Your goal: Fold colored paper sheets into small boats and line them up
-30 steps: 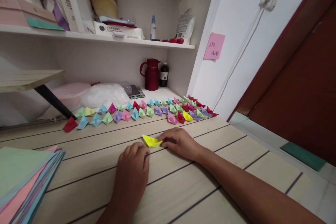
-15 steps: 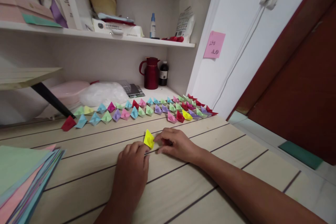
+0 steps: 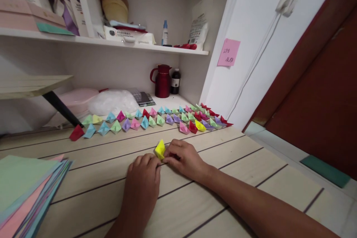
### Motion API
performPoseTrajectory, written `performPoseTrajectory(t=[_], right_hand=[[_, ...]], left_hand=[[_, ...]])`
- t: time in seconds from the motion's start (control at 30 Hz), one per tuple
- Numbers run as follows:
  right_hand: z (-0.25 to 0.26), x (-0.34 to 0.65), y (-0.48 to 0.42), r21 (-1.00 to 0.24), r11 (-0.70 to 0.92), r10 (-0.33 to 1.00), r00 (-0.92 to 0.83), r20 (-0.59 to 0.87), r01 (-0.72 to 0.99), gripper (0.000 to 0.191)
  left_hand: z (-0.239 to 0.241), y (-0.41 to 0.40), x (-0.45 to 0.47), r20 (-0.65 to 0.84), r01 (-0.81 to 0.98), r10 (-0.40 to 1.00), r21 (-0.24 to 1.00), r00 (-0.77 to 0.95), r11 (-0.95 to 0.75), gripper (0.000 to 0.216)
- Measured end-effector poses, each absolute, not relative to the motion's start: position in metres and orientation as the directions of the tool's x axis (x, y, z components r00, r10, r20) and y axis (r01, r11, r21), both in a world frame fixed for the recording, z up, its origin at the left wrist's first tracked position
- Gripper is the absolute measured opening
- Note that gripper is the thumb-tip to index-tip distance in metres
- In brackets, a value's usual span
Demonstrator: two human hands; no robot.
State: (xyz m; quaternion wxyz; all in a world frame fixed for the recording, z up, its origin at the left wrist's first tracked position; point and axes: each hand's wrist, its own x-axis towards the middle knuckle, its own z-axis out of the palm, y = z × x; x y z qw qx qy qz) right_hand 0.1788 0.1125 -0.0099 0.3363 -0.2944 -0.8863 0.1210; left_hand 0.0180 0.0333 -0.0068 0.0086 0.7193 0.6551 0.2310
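Observation:
A small yellow paper boat (image 3: 160,150) stands just above the wooden tabletop's middle, its pointed sail up. My right hand (image 3: 182,158) has thumb and forefinger closed at the boat's right edge. From the lower left, my left hand (image 3: 144,174) meets the boat's bottom corner with bent fingertips; the exact contact is partly hidden by the fingers. Beyond both hands, many folded paper boats (image 3: 116,127) in pink, blue, green, purple, red and yellow stand in rows along the back of the table.
A stack of coloured paper (image 3: 25,178) lies at the left. Behind the boats are a clear plastic bag (image 3: 113,102), a red thermos jug (image 3: 162,81) and a dark bottle (image 3: 175,81). A small raised stand (image 3: 33,83) juts in at left; a pink note (image 3: 228,52) sticks to the wall.
My right hand's fingers have closed in on the yellow paper boat, which has turned slightly. My left hand stays beside it. The whole view has shifted a little down and right.

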Motion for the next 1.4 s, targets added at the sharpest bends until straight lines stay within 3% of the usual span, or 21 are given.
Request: performPoseTrajectory(t=[0.3,0.57,1.0,1.17,1.27,1.4], right_hand=[[-0.007,0.188,0.123,-0.564,0.712,0.700,-0.477,0.531,0.418,0.006],[-0.008,0.213,0.151,-0.445,0.730,0.682,-0.511,0.523,0.518,0.003],[0.008,0.216,0.133,-0.400,0.591,0.800,-0.448,0.399,0.700,0.028],[0.012,0.210,0.126,-0.237,0.616,0.776,-0.526,0.349,0.751,0.041],[0.003,0.210,0.126,-0.204,0.598,0.779,-0.503,0.373,0.775,0.035],[-0.010,0.213,0.127,-0.253,0.587,0.786,-0.465,0.409,0.769,0.025]], left_hand=[[-0.006,0.034,0.014,0.315,0.932,0.949,0.332,0.034,-0.143,0.020],[-0.007,0.035,0.015,0.311,0.931,0.950,0.342,0.018,-0.130,0.020],[-0.007,0.037,0.013,0.305,0.924,0.952,0.360,0.017,-0.132,0.021],[-0.007,0.037,0.012,0.309,0.920,0.951,0.371,0.005,-0.125,0.021],[-0.009,0.038,0.010,0.307,0.915,0.952,0.386,-0.002,-0.122,0.021],[-0.011,0.041,0.010,0.308,0.911,0.951,0.395,-0.011,-0.117,0.021]])
